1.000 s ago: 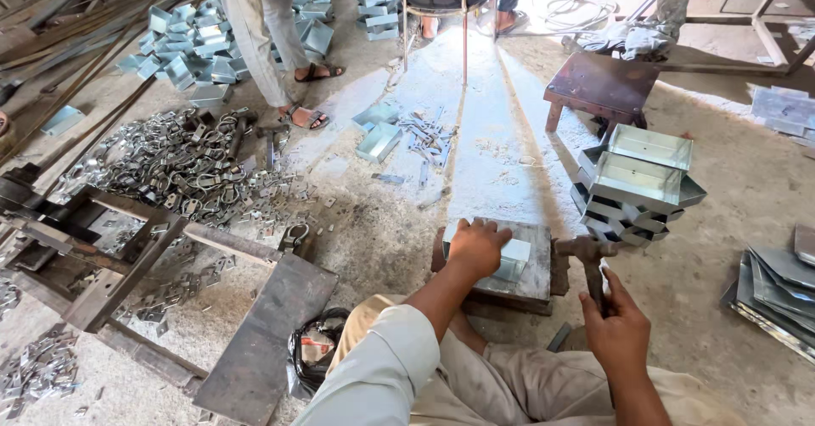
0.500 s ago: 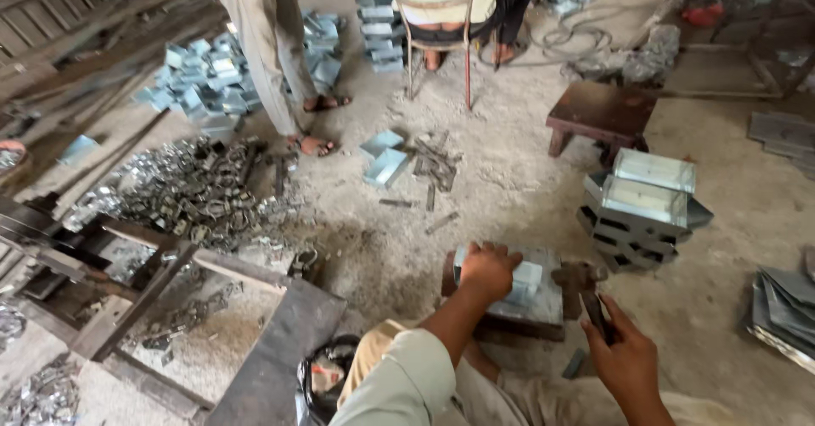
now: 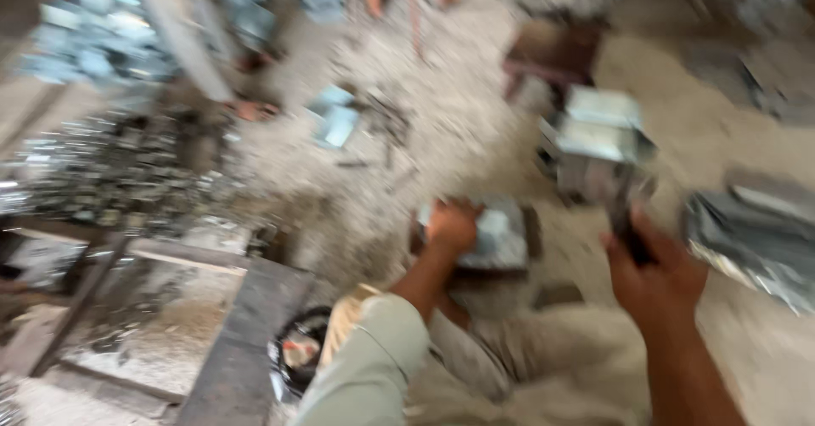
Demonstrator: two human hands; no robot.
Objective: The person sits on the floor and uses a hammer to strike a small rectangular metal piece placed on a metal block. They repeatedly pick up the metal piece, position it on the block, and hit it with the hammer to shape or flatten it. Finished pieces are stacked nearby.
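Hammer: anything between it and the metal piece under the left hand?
Nothing visible. The right hand holds the hammer raised to the right of the metal piece, which the left hand presses down; the frame is blurred.

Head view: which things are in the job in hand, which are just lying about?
In hand:
- left hand pressing on the metal piece
- right hand gripping a dark tool handle; the head is blurred

Lying about:
- stack of metal boxes
- low stool
- heap of small metal parts
- sheets at right
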